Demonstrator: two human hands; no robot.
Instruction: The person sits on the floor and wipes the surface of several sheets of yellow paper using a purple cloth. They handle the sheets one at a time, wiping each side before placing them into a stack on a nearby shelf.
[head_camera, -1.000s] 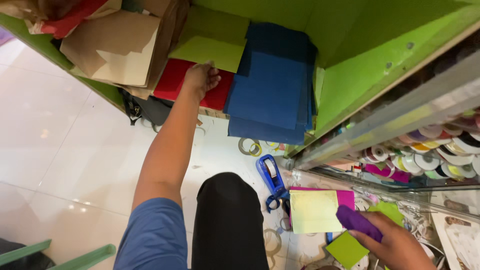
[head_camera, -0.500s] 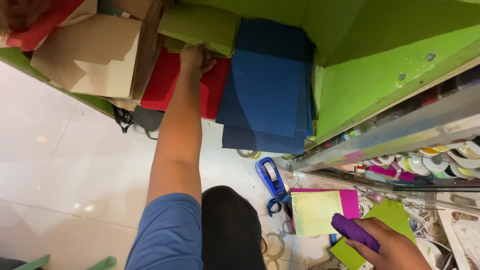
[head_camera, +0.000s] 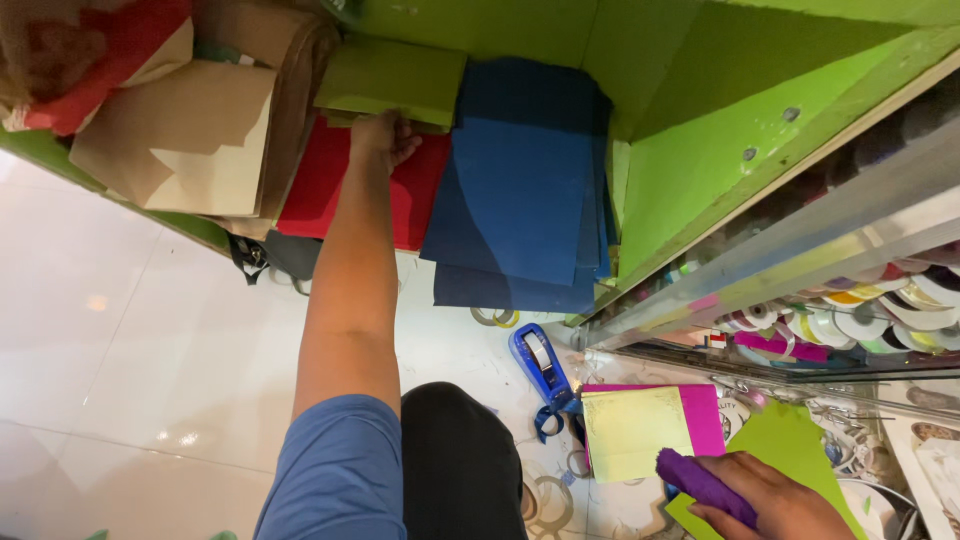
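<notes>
My left hand (head_camera: 383, 137) reaches up into a green shelf and its fingers go under the edge of a stack of green sheets (head_camera: 395, 80). Below that stack lies a stack of red sheets (head_camera: 345, 190). A thick pile of blue sheets (head_camera: 520, 180) hangs over the shelf edge to the right. My right hand (head_camera: 765, 498) is low at the right, closed around a rolled purple sheet (head_camera: 700, 483), and rests on a green sheet (head_camera: 790, 440). Yellow paper (head_camera: 630, 432) on pink paper (head_camera: 705, 415) lies beside it.
Brown paper bags (head_camera: 190, 140) and red material (head_camera: 110, 50) fill the shelf's left part. A blue tape dispenser (head_camera: 540, 365) and tape rings (head_camera: 495, 318) lie on the white tiled floor. Ribbon spools (head_camera: 850, 320) sit behind a metal-edged shelf (head_camera: 760, 270) at the right.
My left hand has moved further up the shelf, from the red sheets to the edge of the green stack. My right hand has stayed low with the purple roll.
</notes>
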